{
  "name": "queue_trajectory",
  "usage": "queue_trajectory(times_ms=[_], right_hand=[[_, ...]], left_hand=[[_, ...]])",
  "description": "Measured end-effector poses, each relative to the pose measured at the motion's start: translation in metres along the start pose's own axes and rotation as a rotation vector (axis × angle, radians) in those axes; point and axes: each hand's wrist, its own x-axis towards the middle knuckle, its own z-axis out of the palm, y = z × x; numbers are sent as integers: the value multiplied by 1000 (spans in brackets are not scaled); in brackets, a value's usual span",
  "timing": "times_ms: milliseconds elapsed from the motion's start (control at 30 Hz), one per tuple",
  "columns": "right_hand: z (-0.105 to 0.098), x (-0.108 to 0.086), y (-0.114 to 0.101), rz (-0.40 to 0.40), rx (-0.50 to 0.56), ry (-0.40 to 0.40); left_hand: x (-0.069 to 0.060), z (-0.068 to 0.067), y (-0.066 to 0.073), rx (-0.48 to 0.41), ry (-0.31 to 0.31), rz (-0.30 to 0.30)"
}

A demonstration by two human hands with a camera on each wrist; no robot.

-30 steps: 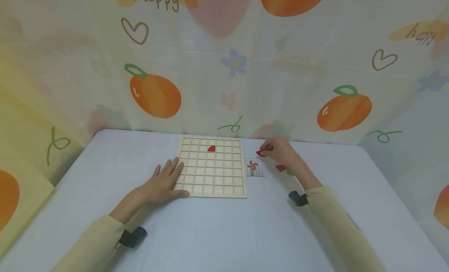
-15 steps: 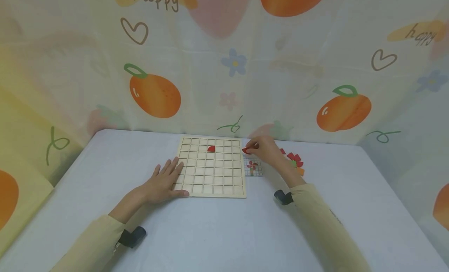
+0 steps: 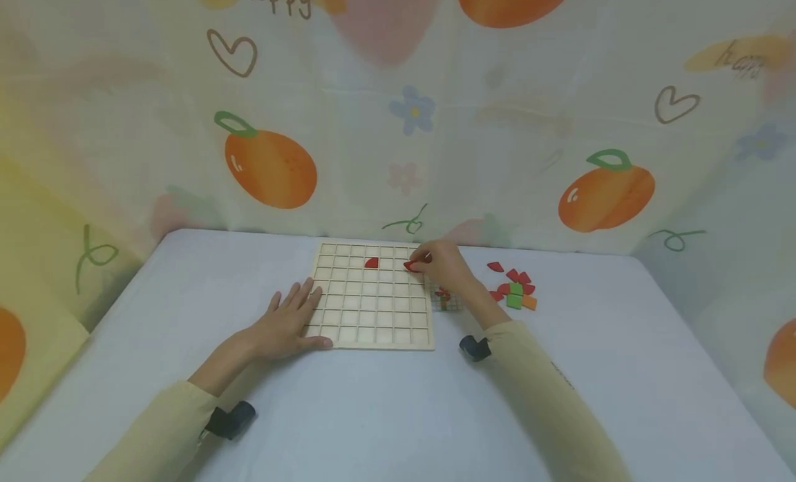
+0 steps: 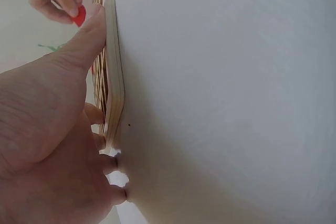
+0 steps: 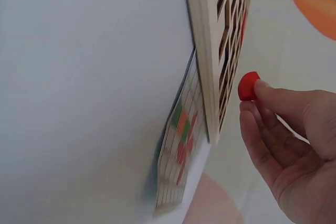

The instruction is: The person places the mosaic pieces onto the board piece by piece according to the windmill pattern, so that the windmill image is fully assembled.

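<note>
A pale wooden grid board [image 3: 367, 309] lies flat on the table, with one red quarter-circle piece [image 3: 372, 263] in a cell of its upper part. My left hand [image 3: 282, 326] rests on the board's left edge, fingers spread and straight, thumb along the near corner. Between thumb and fingertips my right hand [image 3: 444, 266] pinches a second red piece [image 5: 248, 86], held above the right side of the board. Under the right hand's wrist, a pattern card [image 3: 449, 301] with a red, orange and green pinwheel picture on a grid lies against the board's right edge, partly covered.
Several loose red pieces [image 3: 524, 277], green squares [image 3: 515, 301] and an orange square [image 3: 529, 302] lie on the white table [image 3: 385, 413] to the right of the card. A patterned cloth [image 3: 348, 123] hangs behind the table's far edge.
My right hand has moved left, carrying the red piece from beyond the card to over the board's right side, uncovering the loose pieces. The left hand stays on the board.
</note>
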Motion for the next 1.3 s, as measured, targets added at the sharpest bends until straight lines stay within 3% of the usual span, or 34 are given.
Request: queue_trajectory(times_ms=[400,600,700,967,1300], right_hand=[[24,18,-22,-42,-2,-8],[34,21,-33,-17,159,-23],[38,22,-37,2,189,-16],[48,22,-40,99,128,16],[52,22,-40,128,108,25]], left_hand=[[3,4,-6,-9,-3,7],[3,3,-4,-13,-1,9],[2,2,-3,-16,-4,8],[1,2,-3,-19,2,11],[0,1,0,-18,15,13]])
